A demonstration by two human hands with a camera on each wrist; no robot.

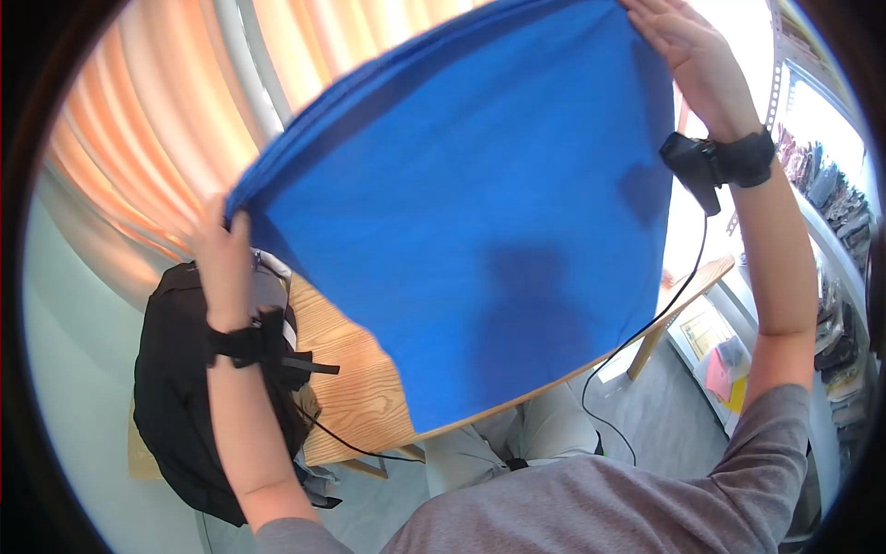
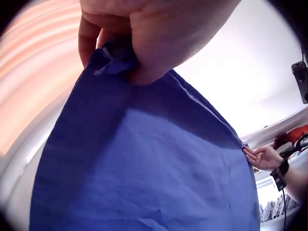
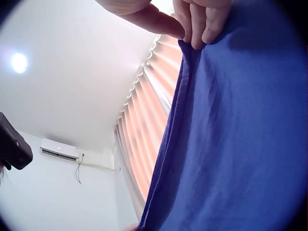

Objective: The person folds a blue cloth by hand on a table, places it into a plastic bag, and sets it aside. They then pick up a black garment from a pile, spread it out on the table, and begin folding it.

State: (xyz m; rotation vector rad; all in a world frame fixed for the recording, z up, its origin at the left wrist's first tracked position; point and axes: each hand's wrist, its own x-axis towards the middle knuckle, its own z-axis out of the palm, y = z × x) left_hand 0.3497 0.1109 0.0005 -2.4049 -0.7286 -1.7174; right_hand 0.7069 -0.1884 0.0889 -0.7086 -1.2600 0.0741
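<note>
A large blue cloth point(image 1: 480, 212) is held up in the air, stretched between both hands, its lower edge hanging to the wooden table point(image 1: 355, 388). My left hand point(image 1: 224, 251) grips the cloth's left corner in a fist, seen close in the left wrist view as the left hand point(image 2: 149, 33) bunching the blue cloth point(image 2: 144, 168). My right hand point(image 1: 678, 42) pinches the top right corner high up. In the right wrist view the right hand's fingers point(image 3: 192, 19) pinch the cloth point(image 3: 240, 134) at its edge.
A black bag point(image 1: 180, 388) sits on a chair left of the table. Orange curtains point(image 1: 166, 120) hang behind. Shelves with goods point(image 1: 831, 240) line the right side. A wall air conditioner point(image 3: 60, 150) shows in the right wrist view. Cables run from both wrist cameras.
</note>
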